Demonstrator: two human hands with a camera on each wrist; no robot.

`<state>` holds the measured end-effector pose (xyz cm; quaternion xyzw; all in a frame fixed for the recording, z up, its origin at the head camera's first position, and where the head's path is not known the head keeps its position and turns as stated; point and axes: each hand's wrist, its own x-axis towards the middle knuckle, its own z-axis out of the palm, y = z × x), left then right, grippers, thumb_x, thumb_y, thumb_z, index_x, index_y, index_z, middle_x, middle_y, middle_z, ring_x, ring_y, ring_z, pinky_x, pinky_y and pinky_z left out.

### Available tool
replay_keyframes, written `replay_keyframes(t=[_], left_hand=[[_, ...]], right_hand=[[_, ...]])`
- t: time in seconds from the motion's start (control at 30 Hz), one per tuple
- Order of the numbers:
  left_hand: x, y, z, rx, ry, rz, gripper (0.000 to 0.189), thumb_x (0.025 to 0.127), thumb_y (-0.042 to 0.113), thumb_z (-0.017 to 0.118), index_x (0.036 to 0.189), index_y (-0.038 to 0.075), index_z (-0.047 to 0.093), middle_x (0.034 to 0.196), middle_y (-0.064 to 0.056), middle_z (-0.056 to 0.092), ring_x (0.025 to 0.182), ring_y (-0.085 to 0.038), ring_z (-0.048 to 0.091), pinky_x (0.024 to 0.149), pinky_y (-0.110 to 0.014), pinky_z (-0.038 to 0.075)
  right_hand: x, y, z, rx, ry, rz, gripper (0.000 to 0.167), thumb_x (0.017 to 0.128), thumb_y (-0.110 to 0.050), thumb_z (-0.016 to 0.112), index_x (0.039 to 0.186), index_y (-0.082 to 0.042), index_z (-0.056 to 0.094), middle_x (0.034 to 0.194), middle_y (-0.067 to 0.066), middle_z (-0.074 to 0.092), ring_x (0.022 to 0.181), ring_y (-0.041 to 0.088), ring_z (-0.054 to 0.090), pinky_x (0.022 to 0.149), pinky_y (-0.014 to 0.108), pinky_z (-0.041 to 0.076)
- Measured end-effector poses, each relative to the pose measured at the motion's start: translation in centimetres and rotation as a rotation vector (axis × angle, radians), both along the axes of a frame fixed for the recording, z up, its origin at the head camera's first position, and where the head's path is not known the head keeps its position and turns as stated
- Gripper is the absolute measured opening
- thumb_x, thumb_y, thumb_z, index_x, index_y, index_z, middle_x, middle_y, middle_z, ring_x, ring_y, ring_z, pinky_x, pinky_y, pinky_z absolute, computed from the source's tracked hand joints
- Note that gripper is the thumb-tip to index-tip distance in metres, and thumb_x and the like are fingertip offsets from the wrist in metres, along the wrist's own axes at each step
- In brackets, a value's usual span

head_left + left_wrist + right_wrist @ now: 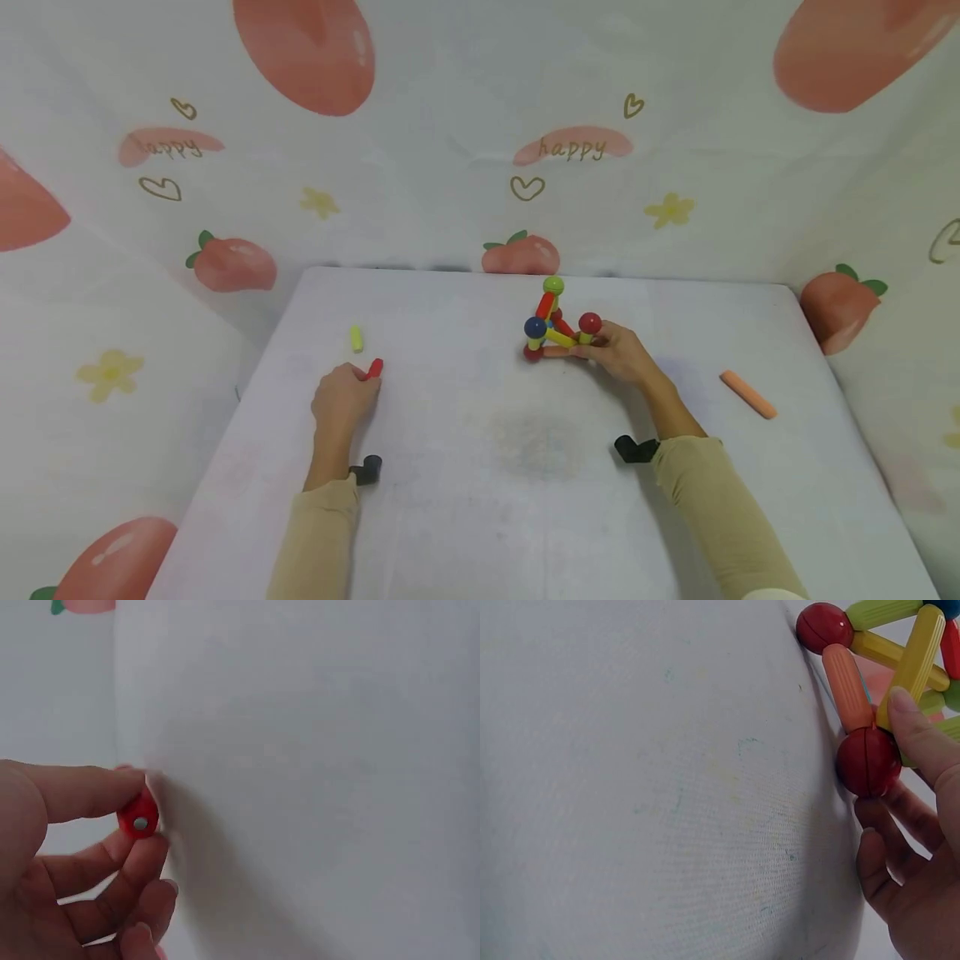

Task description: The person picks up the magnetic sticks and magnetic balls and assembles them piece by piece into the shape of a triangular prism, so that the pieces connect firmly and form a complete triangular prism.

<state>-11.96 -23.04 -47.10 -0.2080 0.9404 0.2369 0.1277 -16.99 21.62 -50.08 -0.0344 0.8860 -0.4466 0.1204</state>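
My left hand (345, 398) pinches a red magnetic rod (375, 368) between thumb and fingers. Its round metal end faces the camera in the left wrist view, where the red rod (140, 817) is seen end-on. Farther right, my right hand (618, 352) grips the near right corner of a frame of magnetic rods and balls. In the right wrist view, the thumb lies on a yellow rod (916, 664) and fingers sit beside a red ball (868, 762). An orange rod (847, 688) links that ball to another red ball (824, 628). The fingers partly hide this corner.
A short yellow-green rod (356, 339) lies just beyond my left hand. On the right side of the white table (480, 517) lies an orange rod (748, 394). Behind the table's back edge hangs a printed cloth (435, 167).
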Motion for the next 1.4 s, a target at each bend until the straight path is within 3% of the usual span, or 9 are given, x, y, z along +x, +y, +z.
replay_keyframes(t=[0.1,0.17,0.3,0.43,0.6,0.83,1.1,1.27,1.4], left_hand=[[-0.3,1.4,1.0,0.037,0.087,-0.075,0.035,0.098,0.032,0.062,0.120,0.005,0.067,0.111,-0.017,0.071,0.095,-0.032,0.063,0.078,-0.041,0.051],[-0.7,3.0,2.1,0.083,0.193,-0.151,0.034,0.098,0.033,0.064,0.121,0.008,0.069,0.111,-0.013,0.072,0.095,-0.030,0.063,0.079,-0.041,0.051],[-2.1,7.9,4.5,0.178,0.396,-0.323,0.031,0.096,0.033,0.071,0.121,0.014,0.073,0.109,-0.006,0.072,0.098,-0.028,0.063,0.083,-0.040,0.051],[-3.8,13.0,5.7,0.229,0.506,-0.504,0.030,0.094,0.033,0.074,0.121,0.019,0.075,0.106,-0.002,0.071,0.103,-0.028,0.060,0.085,-0.040,0.051],[-5.5,17.8,5.3,0.220,0.513,-0.660,0.031,0.094,0.034,0.074,0.121,0.019,0.075,0.109,0.000,0.070,0.105,-0.022,0.054,0.085,-0.035,0.051],[-6.4,21.4,4.7,0.106,0.538,-0.774,0.028,0.091,0.035,0.077,0.115,0.019,0.077,0.104,0.002,0.068,0.101,-0.019,0.051,0.084,-0.032,0.051],[-6.5,22.5,4.5,-0.116,0.574,-0.876,0.023,0.091,0.039,0.075,0.109,0.025,0.079,0.105,0.003,0.067,0.098,-0.017,0.050,0.083,-0.029,0.048],[-6.1,22.5,4.3,-0.170,0.558,-0.867,0.024,0.092,0.039,0.074,0.111,0.026,0.079,0.116,0.001,0.057,0.107,-0.018,0.047,0.087,-0.028,0.050],[-6.1,22.6,4.2,-0.203,0.596,-0.883,0.022,0.091,0.037,0.074,0.109,0.025,0.079,0.113,0.001,0.057,0.105,-0.020,0.049,0.086,-0.030,0.050]], right_hand=[[0.2,-0.1,0.1,0.010,0.001,-0.007,0.038,0.090,-0.037,0.078,0.116,-0.010,0.071,0.108,0.012,0.069,0.100,0.028,0.058,0.081,0.030,0.047],[0.3,-0.2,0.2,0.005,0.006,-0.010,0.038,0.091,-0.035,0.078,0.118,-0.010,0.071,0.110,0.013,0.069,0.101,0.028,0.059,0.082,0.031,0.048],[0.6,-0.3,0.1,-0.002,0.017,-0.042,0.038,0.091,-0.032,0.078,0.119,-0.010,0.068,0.115,0.014,0.069,0.106,0.031,0.061,0.085,0.034,0.052],[0.8,-0.3,-0.2,-0.007,0.052,-0.064,0.033,0.092,-0.028,0.077,0.116,-0.008,0.067,0.117,0.014,0.069,0.111,0.033,0.063,0.091,0.040,0.055],[0.8,-0.5,-0.6,-0.031,0.105,-0.062,0.025,0.091,-0.023,0.078,0.109,-0.008,0.070,0.114,0.013,0.071,0.108,0.033,0.066,0.091,0.044,0.056],[0.6,-0.6,-0.5,-0.024,0.177,-0.037,0.023,0.089,-0.019,0.080,0.109,-0.009,0.074,0.108,0.013,0.072,0.106,0.033,0.070,0.090,0.048,0.058],[0.6,-0.2,-0.2,0.024,0.173,-0.036,0.027,0.090,-0.022,0.079,0.114,-0.010,0.074,0.111,0.012,0.072,0.104,0.033,0.070,0.085,0.044,0.058],[0.6,-0.2,-0.3,0.018,0.161,-0.033,0.025,0.090,-0.022,0.079,0.111,-0.009,0.074,0.111,0.012,0.072,0.104,0.032,0.070,0.084,0.039,0.056],[0.7,-0.4,-0.2,0.016,0.153,-0.042,0.024,0.090,-0.022,0.079,0.108,-0.008,0.074,0.110,0.012,0.072,0.102,0.032,0.069,0.082,0.037,0.055]])
